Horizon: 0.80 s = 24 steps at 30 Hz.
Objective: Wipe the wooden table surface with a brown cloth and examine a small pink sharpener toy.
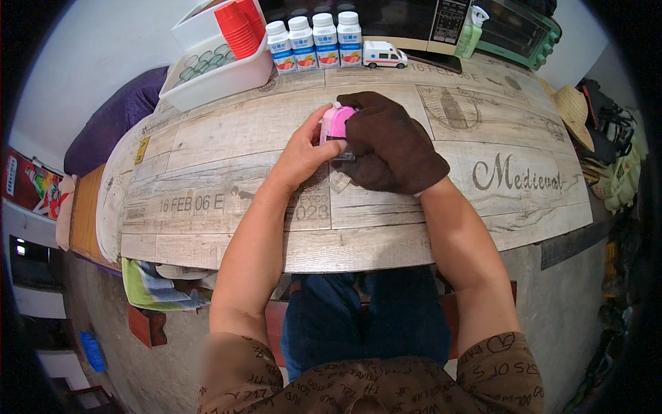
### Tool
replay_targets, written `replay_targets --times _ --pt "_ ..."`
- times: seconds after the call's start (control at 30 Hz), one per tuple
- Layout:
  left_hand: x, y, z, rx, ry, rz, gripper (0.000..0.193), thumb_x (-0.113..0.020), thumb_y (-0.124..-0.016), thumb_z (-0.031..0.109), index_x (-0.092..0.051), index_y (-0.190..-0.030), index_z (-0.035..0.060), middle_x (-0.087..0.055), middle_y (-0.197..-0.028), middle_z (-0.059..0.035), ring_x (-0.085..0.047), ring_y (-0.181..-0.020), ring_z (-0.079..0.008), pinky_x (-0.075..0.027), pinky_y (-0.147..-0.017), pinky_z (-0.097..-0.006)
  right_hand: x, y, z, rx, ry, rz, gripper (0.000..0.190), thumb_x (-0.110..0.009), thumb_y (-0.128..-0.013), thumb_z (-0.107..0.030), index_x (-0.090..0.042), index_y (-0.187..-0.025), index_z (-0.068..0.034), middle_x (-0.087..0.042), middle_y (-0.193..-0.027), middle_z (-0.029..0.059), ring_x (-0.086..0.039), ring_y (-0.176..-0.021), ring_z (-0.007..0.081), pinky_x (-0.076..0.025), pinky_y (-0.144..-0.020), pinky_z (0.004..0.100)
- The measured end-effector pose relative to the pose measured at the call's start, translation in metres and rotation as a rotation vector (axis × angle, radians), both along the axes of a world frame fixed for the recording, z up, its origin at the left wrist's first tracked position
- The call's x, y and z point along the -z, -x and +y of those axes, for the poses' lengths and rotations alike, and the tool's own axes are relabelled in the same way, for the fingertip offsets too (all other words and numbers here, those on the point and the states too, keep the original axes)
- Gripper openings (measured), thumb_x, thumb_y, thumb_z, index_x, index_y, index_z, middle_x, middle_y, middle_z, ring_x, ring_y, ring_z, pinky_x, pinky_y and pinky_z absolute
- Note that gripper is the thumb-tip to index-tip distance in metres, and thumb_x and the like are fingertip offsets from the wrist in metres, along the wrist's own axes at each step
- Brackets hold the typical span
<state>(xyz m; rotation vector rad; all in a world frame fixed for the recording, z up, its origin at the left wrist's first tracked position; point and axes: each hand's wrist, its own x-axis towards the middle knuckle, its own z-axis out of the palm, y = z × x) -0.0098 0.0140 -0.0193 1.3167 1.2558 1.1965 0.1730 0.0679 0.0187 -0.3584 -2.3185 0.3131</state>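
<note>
A small pink plastic object [339, 122], possibly a toy vehicle, is held just above the wood-patterned tabletop [248, 129]. My left hand [309, 151] grips its left side, thumb along the near face and fingers behind. A dark brown cloth mitt [398, 142] covers my right hand [385, 150] up to the wrist. The mitted hand wraps the object's right side and hides much of it; the fingers inside cannot be made out.
At the back stand a white bin [222, 85] with glass jars and stacked red cups [237, 28], several drink bottles [324, 41], a toy ambulance [384, 54], a dark flat device [432, 61], a microwave [398, 23], a green pump bottle [469, 35] and a green toaster oven [517, 33].
</note>
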Motion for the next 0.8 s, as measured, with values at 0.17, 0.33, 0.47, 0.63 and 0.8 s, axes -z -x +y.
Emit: replay_targets --times 0.17,0.33,0.47,0.63,0.8 --pt "0.001 0.001 0.002 0.016 0.027 -0.028 0.071 -0.061 -0.076 0.016 -0.030 -0.139 0.0040 -0.055 -0.114 -0.0103 -0.053 -0.103 -0.0175 -0.040 -0.091 -0.0297 -0.006 -0.002 -0.002 0.066 -0.131 -0.129 0.047 -0.074 -0.063 -0.029 -0.061 -0.105 -0.012 -0.054 -0.119 0.0139 -0.056 -0.104 0.0294 -0.049 -0.086 0.0375" --pt "-0.003 0.000 0.000 0.017 0.005 -0.069 0.072 -0.062 -0.076 0.016 -0.030 -0.139 0.0042 -0.055 -0.115 -0.0107 -0.052 -0.103 -0.0174 -0.040 -0.091 -0.0294 -0.012 -0.006 -0.008 0.054 0.020 -0.109 0.041 -0.072 -0.065 -0.029 -0.062 -0.102 -0.012 -0.053 -0.121 0.0132 -0.055 -0.106 0.0292 -0.049 -0.086 0.0377" --pt "-0.002 0.002 0.000 0.013 0.005 -0.058 0.072 -0.062 -0.076 0.015 -0.029 -0.139 0.0042 -0.055 -0.116 -0.0111 -0.052 -0.105 -0.0177 -0.040 -0.091 -0.0296 -0.010 -0.003 -0.006 0.071 -0.019 -0.148 0.041 -0.073 -0.065 -0.029 -0.062 -0.101 -0.013 -0.052 -0.122 0.0124 -0.056 -0.106 0.0293 -0.049 -0.085 0.0382" --pt "0.001 0.001 0.003 0.025 0.001 -0.083 0.072 -0.062 -0.076 0.015 -0.029 -0.139 0.0050 -0.053 -0.118 -0.0111 -0.051 -0.107 -0.0181 -0.039 -0.093 -0.0300 -0.008 0.001 -0.008 0.042 -0.028 -0.012 0.028 -0.078 -0.055 -0.016 -0.053 -0.065 -0.006 -0.056 -0.110 0.0214 -0.055 -0.103 0.0361 -0.048 -0.080 0.0384" --pt "0.001 0.003 0.000 0.007 0.004 -0.105 0.071 -0.061 -0.076 0.013 -0.030 -0.139 0.0057 -0.052 -0.120 -0.0107 -0.050 -0.109 -0.0180 -0.038 -0.094 -0.0304 -0.008 -0.006 -0.009 0.102 0.027 -0.080 0.047 -0.071 -0.066 -0.031 -0.059 -0.108 -0.014 -0.052 -0.123 0.0112 -0.056 -0.103 0.0289 -0.050 -0.082 0.0390"
